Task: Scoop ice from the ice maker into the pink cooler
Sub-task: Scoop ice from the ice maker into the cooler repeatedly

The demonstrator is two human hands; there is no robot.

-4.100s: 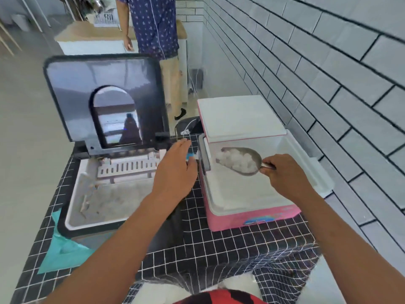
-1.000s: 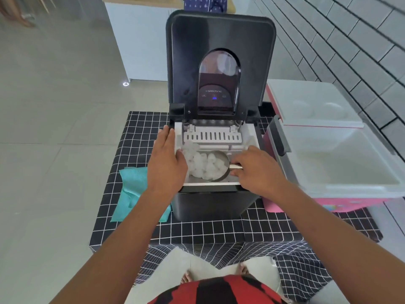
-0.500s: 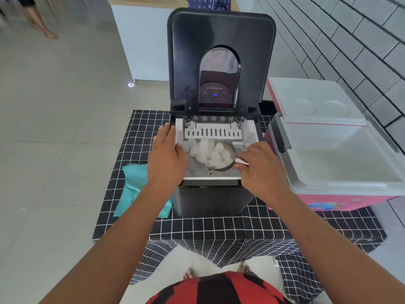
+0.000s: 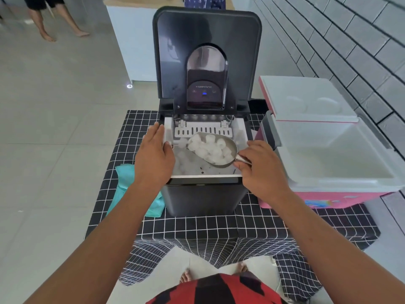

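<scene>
The black ice maker (image 4: 203, 196) stands in the middle of the table with its lid (image 4: 207, 55) raised. A metal scoop (image 4: 213, 150) heaped with ice cubes is held above the white ice bin (image 4: 192, 170). My right hand (image 4: 260, 170) grips the scoop's handle. My left hand (image 4: 153, 159) rests flat on the bin's left rim, holding nothing. The pink cooler (image 4: 333, 194) sits just right of the ice maker, its white lid (image 4: 306, 99) folded back and its white inside showing.
A black checked cloth (image 4: 219, 227) covers the small table. A teal rag (image 4: 125, 181) lies left of the ice maker. A grey tiled wall (image 4: 350, 40) runs along the right. A white counter (image 4: 131, 40) and people's legs (image 4: 57, 20) are at the back.
My right hand has lifted the filled scoop up out of the bin and a little to the right. The left hand has stayed on the rim.
</scene>
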